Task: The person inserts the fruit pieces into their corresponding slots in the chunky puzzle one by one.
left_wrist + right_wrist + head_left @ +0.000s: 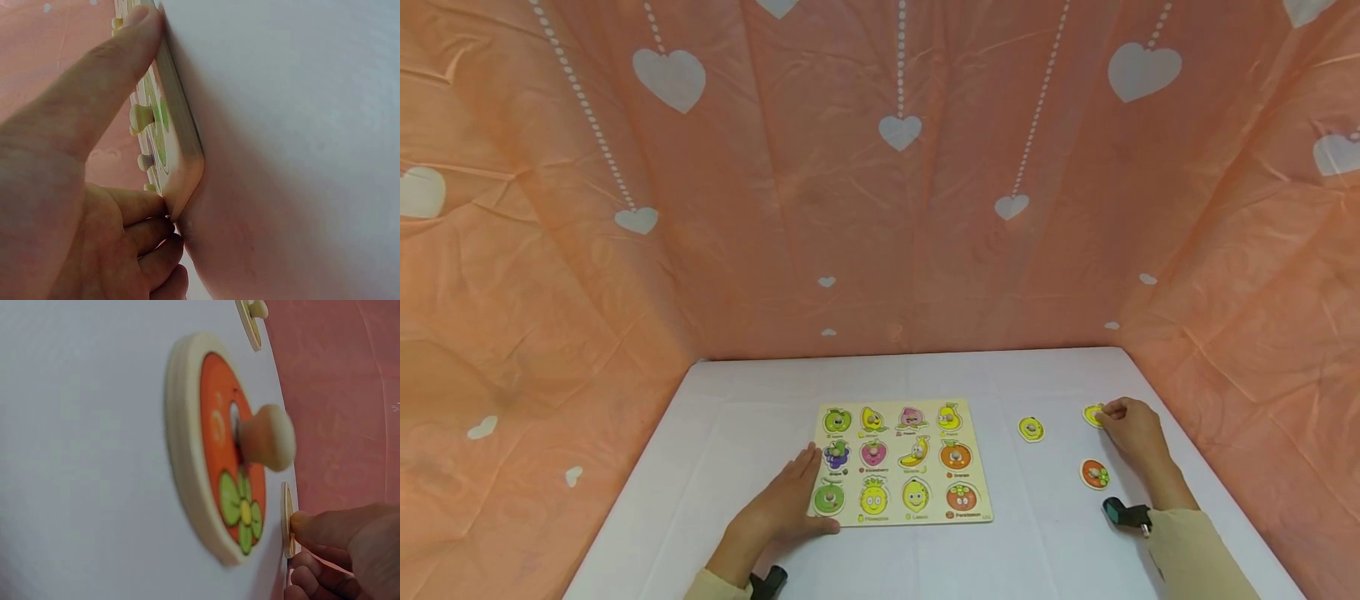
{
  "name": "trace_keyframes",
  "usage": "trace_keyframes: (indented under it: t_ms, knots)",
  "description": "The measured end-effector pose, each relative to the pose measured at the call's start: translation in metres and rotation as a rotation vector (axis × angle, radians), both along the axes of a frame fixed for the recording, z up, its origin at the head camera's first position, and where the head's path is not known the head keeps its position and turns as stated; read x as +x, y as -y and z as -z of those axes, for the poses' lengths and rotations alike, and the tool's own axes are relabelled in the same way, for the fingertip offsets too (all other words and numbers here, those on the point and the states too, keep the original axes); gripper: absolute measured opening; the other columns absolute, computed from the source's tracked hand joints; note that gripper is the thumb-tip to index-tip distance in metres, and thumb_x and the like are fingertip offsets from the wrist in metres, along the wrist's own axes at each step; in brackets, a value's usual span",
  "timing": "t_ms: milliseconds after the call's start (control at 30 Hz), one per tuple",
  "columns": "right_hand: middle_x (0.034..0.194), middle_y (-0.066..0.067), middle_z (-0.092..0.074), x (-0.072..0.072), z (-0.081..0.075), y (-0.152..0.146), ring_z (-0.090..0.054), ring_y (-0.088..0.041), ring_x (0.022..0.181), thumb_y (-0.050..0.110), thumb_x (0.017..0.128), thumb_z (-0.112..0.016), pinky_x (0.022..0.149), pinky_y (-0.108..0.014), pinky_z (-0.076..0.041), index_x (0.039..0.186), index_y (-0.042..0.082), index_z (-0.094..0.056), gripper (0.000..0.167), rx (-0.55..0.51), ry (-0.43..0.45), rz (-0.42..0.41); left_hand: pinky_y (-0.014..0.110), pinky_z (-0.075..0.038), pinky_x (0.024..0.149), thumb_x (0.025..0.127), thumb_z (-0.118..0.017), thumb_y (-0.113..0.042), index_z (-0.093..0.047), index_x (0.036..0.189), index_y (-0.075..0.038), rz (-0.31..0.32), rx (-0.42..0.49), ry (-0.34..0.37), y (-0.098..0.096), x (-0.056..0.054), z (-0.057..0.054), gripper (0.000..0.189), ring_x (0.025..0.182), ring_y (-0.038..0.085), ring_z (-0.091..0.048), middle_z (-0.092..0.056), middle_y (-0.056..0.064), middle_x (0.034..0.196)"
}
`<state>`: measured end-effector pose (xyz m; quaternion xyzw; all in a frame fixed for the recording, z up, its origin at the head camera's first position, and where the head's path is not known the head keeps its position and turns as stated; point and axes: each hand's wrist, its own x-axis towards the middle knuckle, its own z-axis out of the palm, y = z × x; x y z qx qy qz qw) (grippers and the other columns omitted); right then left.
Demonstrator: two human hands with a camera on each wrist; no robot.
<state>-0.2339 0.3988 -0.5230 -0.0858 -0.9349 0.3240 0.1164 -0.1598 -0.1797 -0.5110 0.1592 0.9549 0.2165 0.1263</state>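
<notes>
A wooden fruit puzzle board (897,517) lies flat, bearing several fruit pictures and knobbed pieces. My left hand (781,500) holds its near left corner, thumb along the near edge and fingers against the left side. In the left wrist view, the thumb overlaps the rim of the board (178,119). Right of the board, my right hand (1138,437) pinches the knob of a yellow fruit puzzle piece (1092,415), partly hidden by the fingers. That piece (287,519) appears edge-on in the right wrist view, against the table.
An orange-red fruit piece (1095,474) with a green-and-yellow flower-like top and a wooden knob lies near my right wrist. Another yellow piece (1032,429) lies between it and the board. White cloth covers the table (730,417); a heart-patterned pink curtain (895,250) encloses the back and sides.
</notes>
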Motion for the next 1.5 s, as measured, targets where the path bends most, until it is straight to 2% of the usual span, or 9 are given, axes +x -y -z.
trace_keyframes:
  t_ms: [267,767,967,1167,1500]
  knots:
    - [0.088,-0.019,-0.068,-0.001,-0.004,0.007,-0.061,-0.032,0.084,0.009,0.098,-0.075,0.065,-0.031,-0.048,0.102,-0.013,-0.069,0.023,-0.027,0.047,-0.023,0.055,-0.026,0.132,0.077,-0.095,-0.051,-0.029,0.163,0.011,-0.010,-0.013,0.004,-0.001,0.001,-0.001,0.125,0.162,0.041,-0.025,-0.024,0.028,0.174]
    - [0.092,-0.016,-0.068,0.002,-0.013,0.035,-0.058,-0.027,0.083,0.011,0.100,-0.073,0.062,-0.027,-0.048,0.107,-0.011,-0.069,0.023,-0.064,0.090,-0.091,0.058,-0.029,0.130,0.077,-0.095,-0.050,-0.029,0.163,0.012,-0.009,0.002,-0.001,-0.001,0.003,-0.002,0.125,0.161,0.046,-0.025,-0.024,0.030,0.173]
    - [0.098,-0.018,-0.065,0.003,-0.014,0.049,-0.059,-0.028,0.087,0.012,0.101,-0.073,0.064,-0.025,-0.049,0.108,-0.009,-0.069,0.023,-0.060,0.071,-0.122,0.057,-0.029,0.130,0.077,-0.095,-0.050,-0.029,0.163,0.012,-0.008,0.003,0.001,0.000,0.003,-0.001,0.125,0.161,0.046,-0.025,-0.023,0.030,0.173]
    - [0.099,-0.020,-0.062,0.004,-0.021,0.065,-0.059,-0.030,0.089,0.010,0.098,-0.076,0.070,-0.029,-0.049,0.107,-0.010,-0.069,0.022,-0.027,0.034,-0.152,0.058,-0.030,0.130,0.077,-0.095,-0.051,-0.029,0.163,0.012,-0.012,0.003,-0.003,0.000,0.003,0.000,0.126,0.160,0.046,-0.026,-0.024,0.030,0.173]
    - [0.095,-0.016,-0.063,0.005,-0.028,0.084,-0.060,-0.030,0.087,0.005,0.094,-0.079,0.070,-0.029,-0.049,0.100,-0.007,-0.072,0.016,0.008,-0.087,-0.228,0.059,-0.030,0.130,0.077,-0.095,-0.051,-0.028,0.164,0.011,-0.021,0.005,0.002,0.001,0.002,0.002,0.126,0.160,0.047,-0.026,-0.023,0.030,0.173]
